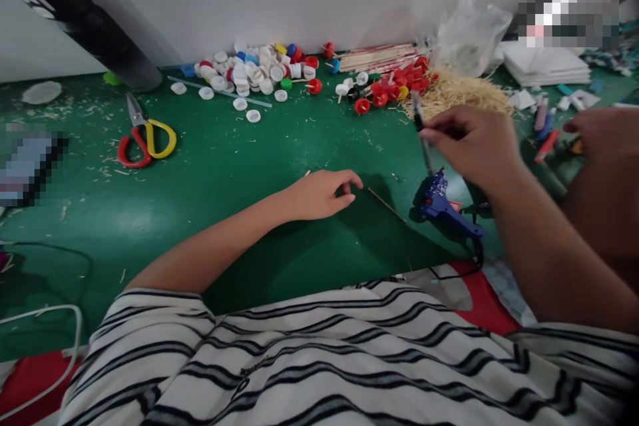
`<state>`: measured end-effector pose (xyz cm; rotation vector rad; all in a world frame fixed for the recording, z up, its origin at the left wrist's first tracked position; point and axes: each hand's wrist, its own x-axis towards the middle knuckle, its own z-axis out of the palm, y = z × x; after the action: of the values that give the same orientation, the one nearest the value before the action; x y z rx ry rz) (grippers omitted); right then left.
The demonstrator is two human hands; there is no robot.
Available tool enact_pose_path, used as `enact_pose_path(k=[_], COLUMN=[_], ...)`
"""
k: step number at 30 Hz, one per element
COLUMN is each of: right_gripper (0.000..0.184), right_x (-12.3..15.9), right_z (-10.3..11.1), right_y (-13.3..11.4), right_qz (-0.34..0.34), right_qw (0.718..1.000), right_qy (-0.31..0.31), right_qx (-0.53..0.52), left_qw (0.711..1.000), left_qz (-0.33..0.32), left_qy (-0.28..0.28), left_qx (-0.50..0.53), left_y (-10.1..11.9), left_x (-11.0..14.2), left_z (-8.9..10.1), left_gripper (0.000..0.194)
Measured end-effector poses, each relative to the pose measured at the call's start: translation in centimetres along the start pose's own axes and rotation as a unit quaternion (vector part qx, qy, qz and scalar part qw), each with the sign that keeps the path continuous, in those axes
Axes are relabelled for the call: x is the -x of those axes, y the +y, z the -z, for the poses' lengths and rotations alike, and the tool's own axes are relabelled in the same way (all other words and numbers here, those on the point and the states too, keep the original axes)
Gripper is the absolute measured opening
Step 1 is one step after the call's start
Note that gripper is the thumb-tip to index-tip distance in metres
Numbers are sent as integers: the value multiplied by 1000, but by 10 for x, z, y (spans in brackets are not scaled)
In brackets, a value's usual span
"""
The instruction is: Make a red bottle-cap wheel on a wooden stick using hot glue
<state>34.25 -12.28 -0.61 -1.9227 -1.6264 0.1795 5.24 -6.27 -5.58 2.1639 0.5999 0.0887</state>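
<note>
My right hand (474, 140) pinches a slim black-and-grey pen-like tool (418, 113), held upright above the blue glue gun (442, 203). I cannot make out the tool's exact kind. The glue gun lies on the green table with its nozzle pointing away from me. My left hand (324, 194) hovers low over the table's middle, thumb and forefinger curved and apart, nothing visible between them. Just right of its fingertips lies a thin brown stick (387, 205). A small pale tip (307, 173) shows behind the wrist; the rest of it is hidden.
Bottle caps (259, 70), red caps on sticks (389, 88), wooden skewers (374, 56) and shredded straw (464, 93) line the wall. Scissors (144, 136), a phone (30, 166) and a black bottle (94, 26) are left. Another person's hand (604, 136) is at right.
</note>
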Motion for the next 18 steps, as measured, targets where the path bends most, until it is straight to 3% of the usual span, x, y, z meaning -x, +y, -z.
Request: enact_pose_path(k=[4, 7, 10, 13, 16, 18], right_gripper=[12, 14, 16, 20, 29, 34], right_x=[39, 59, 67, 62, 53, 49], right_z=[-39, -57, -51, -25, 6, 21], right_y=[-46, -70, -73, -45, 12, 56], right_qz=[22, 36, 53, 60, 14, -50], right_qw=[994, 984, 981, 996, 991, 978], right_qy=[-30, -67, -94, -17, 109, 80], right_qx=[-105, -163, -159, -60, 70, 186], left_qw=[986, 967, 963, 950, 947, 948], left_qz=[-20, -20, -4, 13, 24, 33], left_qy=[17, -17, -19, 14, 28, 27], left_qx=[165, 253, 270, 310, 320, 316], left_y=[2, 5, 7, 4, -1, -3], left_x=[-4, -7, -9, -10, -13, -14], left_z=[-10, -18, -21, -22, -22, -23], left_gripper=[54, 34, 27, 20, 18, 18])
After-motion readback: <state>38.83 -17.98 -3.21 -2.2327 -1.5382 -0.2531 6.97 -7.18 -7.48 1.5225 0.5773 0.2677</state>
